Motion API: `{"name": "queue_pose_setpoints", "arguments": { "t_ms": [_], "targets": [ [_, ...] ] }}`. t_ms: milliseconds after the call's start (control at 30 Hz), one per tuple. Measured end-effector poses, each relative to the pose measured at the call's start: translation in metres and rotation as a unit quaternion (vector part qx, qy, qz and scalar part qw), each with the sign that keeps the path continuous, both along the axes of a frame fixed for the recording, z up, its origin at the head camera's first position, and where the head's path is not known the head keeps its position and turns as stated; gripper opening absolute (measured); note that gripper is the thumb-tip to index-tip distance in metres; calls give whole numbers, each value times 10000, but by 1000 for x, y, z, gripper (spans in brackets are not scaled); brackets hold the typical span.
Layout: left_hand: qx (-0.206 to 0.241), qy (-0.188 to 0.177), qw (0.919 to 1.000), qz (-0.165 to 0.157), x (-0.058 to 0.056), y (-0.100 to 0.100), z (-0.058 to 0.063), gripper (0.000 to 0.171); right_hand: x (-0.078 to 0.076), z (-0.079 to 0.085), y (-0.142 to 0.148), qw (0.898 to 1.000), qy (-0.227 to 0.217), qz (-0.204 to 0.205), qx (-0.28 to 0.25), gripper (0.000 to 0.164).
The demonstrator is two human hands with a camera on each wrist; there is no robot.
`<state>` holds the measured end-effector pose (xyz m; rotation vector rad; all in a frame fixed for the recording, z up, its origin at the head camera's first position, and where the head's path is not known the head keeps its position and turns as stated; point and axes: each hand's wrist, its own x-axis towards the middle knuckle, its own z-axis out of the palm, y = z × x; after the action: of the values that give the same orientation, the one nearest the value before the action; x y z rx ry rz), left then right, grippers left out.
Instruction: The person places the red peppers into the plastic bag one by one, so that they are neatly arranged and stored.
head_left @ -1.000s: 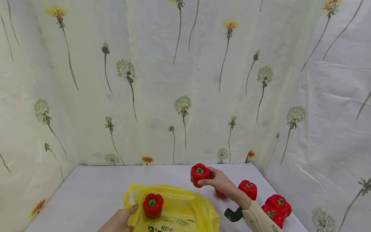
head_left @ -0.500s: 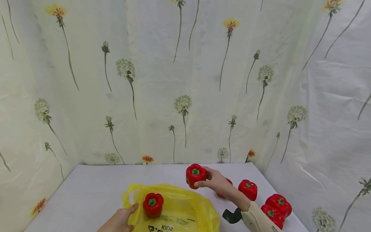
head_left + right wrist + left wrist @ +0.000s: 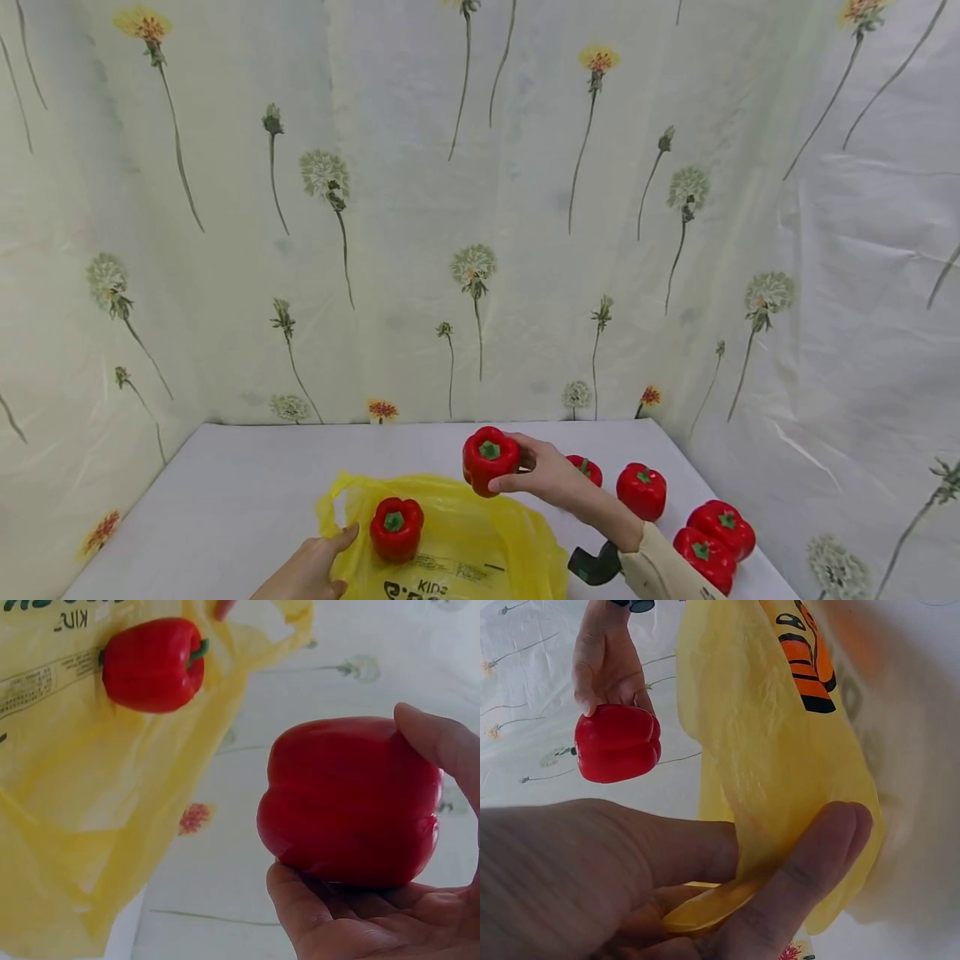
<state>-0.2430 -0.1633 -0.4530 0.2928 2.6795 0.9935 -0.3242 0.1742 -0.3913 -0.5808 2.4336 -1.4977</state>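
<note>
My right hand holds a red bell pepper above the table, near the far right rim of a yellow plastic bag. In the right wrist view, thumb and fingers grip this pepper from opposite sides. Another red bell pepper lies on the bag's printed inner side, close to my left hand. That hand pinches the bag's left edge; in the left wrist view the yellow film runs between its thumb and fingers. Part of the bag is cut off by the head view's lower edge.
On the right side of the white table sit several more red peppers: one partly behind my right arm, one farther right, and a pair by the right edge. A floral curtain encloses the back and sides.
My right hand has carried its pepper leftward and slightly down, closer to the bag. More of the pepper behind the right arm now shows. My left hand and the bag stay in place.
</note>
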Motion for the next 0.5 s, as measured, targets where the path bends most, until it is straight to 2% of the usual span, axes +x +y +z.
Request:
{"name": "queue_pose_setpoints", "arguments": {
  "t_ms": [133,267,433,500],
  "targets": [
    [3,20,10000,-6,4,2,7,64,5,1,-5,9997,-31,231,-23,73],
    [-1,75,10000,-65,3,1,6,64,9,-1,-10,9991,-131,391,24,74],
    [-11,51,10000,-78,-9,-5,-12,67,13,-5,-18,9986,-199,497,37,73],
    [-282,20,9992,-280,-15,-10,-21,69,13,-8,-20,9985,-230,491,74,73]
  ]
}}
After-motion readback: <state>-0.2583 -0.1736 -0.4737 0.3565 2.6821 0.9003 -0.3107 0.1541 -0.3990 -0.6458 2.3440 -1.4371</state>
